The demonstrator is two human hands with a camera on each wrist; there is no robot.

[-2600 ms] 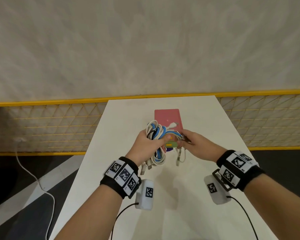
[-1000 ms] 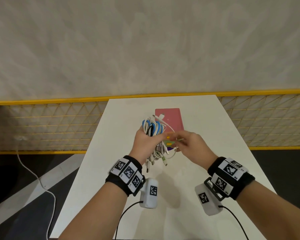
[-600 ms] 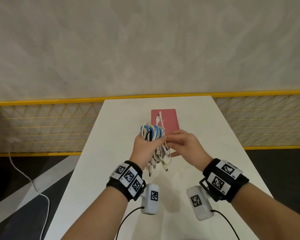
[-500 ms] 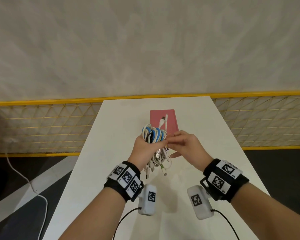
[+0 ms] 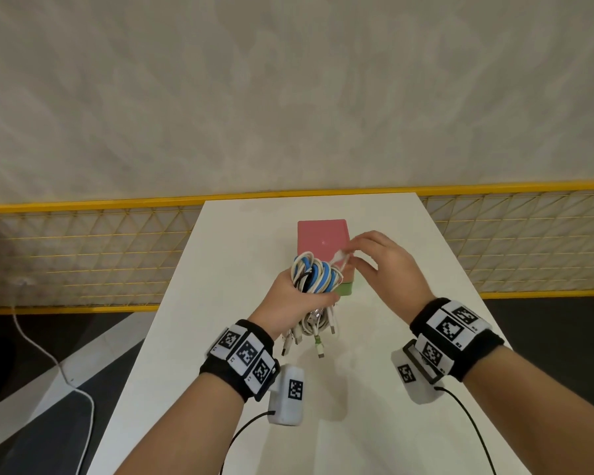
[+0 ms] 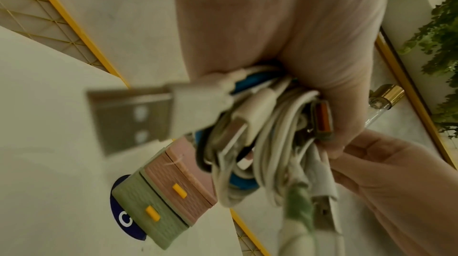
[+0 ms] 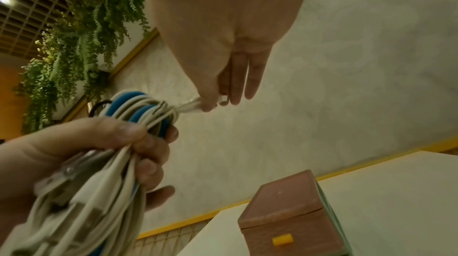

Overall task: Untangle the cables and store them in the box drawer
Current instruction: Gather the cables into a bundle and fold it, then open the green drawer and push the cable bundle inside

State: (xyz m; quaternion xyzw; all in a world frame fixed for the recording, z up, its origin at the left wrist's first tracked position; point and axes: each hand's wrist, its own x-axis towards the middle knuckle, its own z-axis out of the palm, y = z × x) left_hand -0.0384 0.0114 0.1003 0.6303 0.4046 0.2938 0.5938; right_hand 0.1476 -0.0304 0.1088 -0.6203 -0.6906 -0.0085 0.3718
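The left hand (image 5: 290,296) is clamped around the middle of the cable bundle (image 5: 314,279) — white and blue cords doubled into loops, held in the air above the surface (image 5: 374,371) and just in front of the drawer box (image 5: 323,236). Plug ends (image 5: 318,346) dangle free below the fist. The right hand (image 5: 383,265) pinches one white connector end (image 5: 338,257) between thumb and fingertips and holds it up and away from the loops, beside the pink top of the box.

The cords look light and limp, with smooth jackets likely to slide against one another; the stiff plugs are the parts likely to snag on a loop. The best hold is probably the one in use: take a single cord by its rigid plug housing, not the soft jacket, and feed it back through the loops while the fist loosens a little.

Compared with half a second earlier, the right hand has lifted off the left hand's knuckles and moved up toward the box with the white end in its grip. The bundle sits in much the same place, and both drawers — pink above, green below — look closed.
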